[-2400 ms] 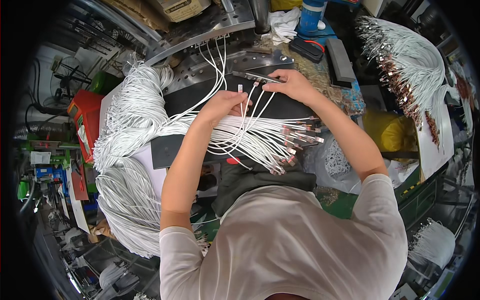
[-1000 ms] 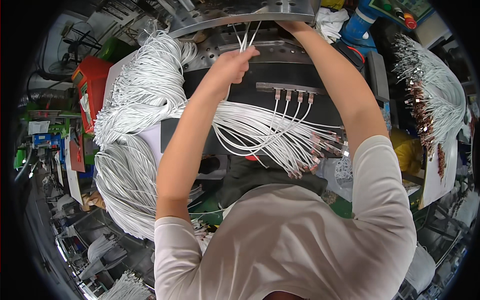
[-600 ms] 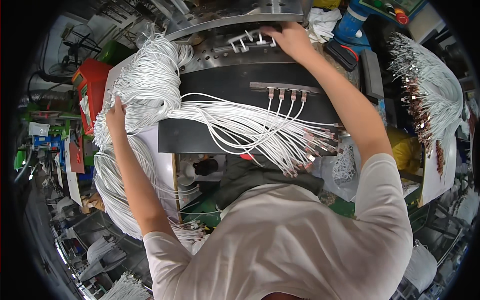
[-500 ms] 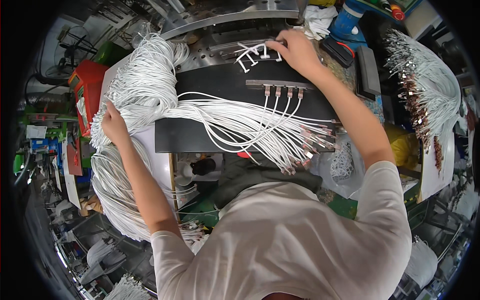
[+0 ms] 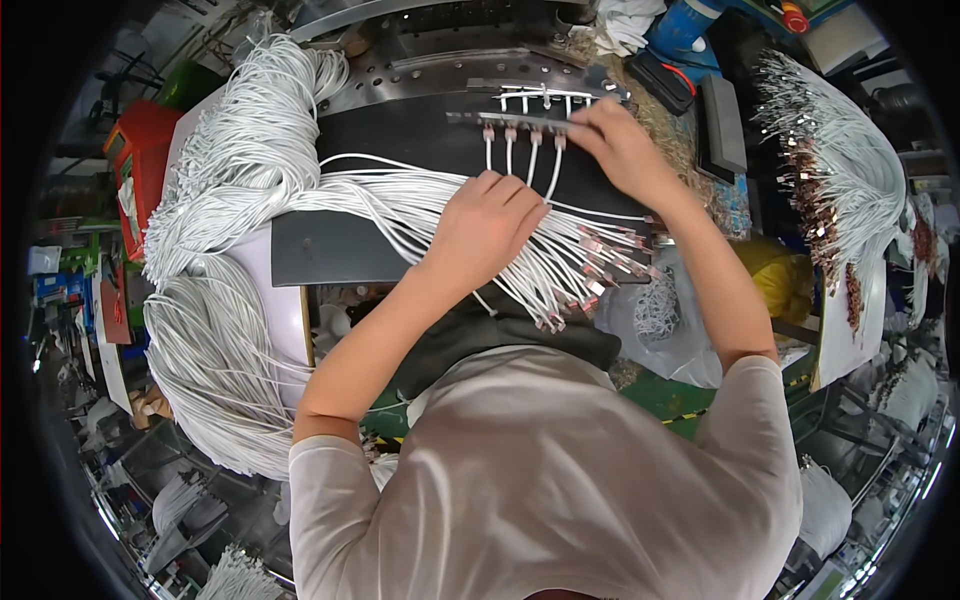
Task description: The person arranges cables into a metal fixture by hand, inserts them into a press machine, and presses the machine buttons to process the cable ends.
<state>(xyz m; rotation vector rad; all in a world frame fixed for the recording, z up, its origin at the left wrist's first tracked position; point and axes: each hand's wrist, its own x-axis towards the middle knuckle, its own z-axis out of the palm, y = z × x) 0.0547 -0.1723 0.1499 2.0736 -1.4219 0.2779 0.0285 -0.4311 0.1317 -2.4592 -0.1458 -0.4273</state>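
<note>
Loose white cables (image 5: 380,190) with small coppery connectors at their ends spread across the black board (image 5: 350,262). My left hand (image 5: 485,230) is closed over the cables at the middle of the board, its fingertips partly hidden. Several cables run up from beside it into a narrow metal strip (image 5: 520,122), their connectors side by side along its near edge. The strip's right end is pinched by my right hand (image 5: 622,150). Just beyond the strip, a white branched plastic piece (image 5: 512,94) lies along a second metal bar.
A big white cable bundle (image 5: 255,130) lies on the left, another hangs below it. More cables (image 5: 850,170) hang at the right. Behind the board is a perforated metal plate (image 5: 375,85). A dark block (image 5: 722,125) and a blue container (image 5: 685,28) stand at the back right.
My left hand has moved from the left bundle to the cables on the board. My right hand has let go of white plastic pieces and now grips the strip, which has shifted away from me.
</note>
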